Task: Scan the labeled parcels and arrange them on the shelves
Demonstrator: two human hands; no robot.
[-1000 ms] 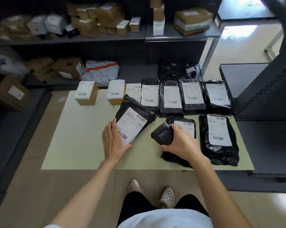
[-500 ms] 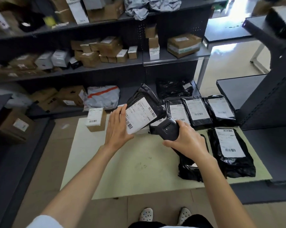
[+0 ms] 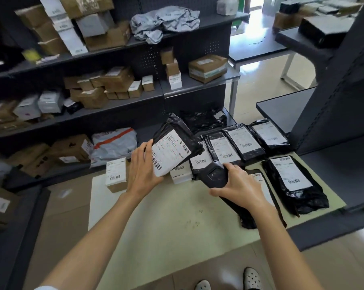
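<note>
The left hand (image 3: 144, 167) grips a black poly mailer parcel (image 3: 178, 143) by its lower left corner, fingers wrapped behind it and the thumb along the left edge of its white shipping label (image 3: 169, 154). The parcel is lifted off the floor mat (image 3: 166, 227) and tilted, running from the hand toward 1 o'clock, with the label and its barcodes facing up.

The right hand (image 3: 239, 190) is closed around a black handheld scanner (image 3: 213, 175); the scanner's head sticks out of the grip toward 10 o'clock, just below the lifted parcel's lower right edge. Whether the 2 touch cannot be told.

At 12 to 2 o'clock from the scanner, a row of black labeled mailers (image 3: 242, 141) lies flat on the mat, overlapping one another. A larger black mailer (image 3: 291, 181) lies at 3 o'clock from the right hand, and another is mostly hidden under the right wrist. A small white-labeled box (image 3: 115, 174) stands at 9 o'clock from the left hand, just beside it. Behind, the dark shelves (image 3: 118, 105) carry cardboard boxes and grey bags.
</note>
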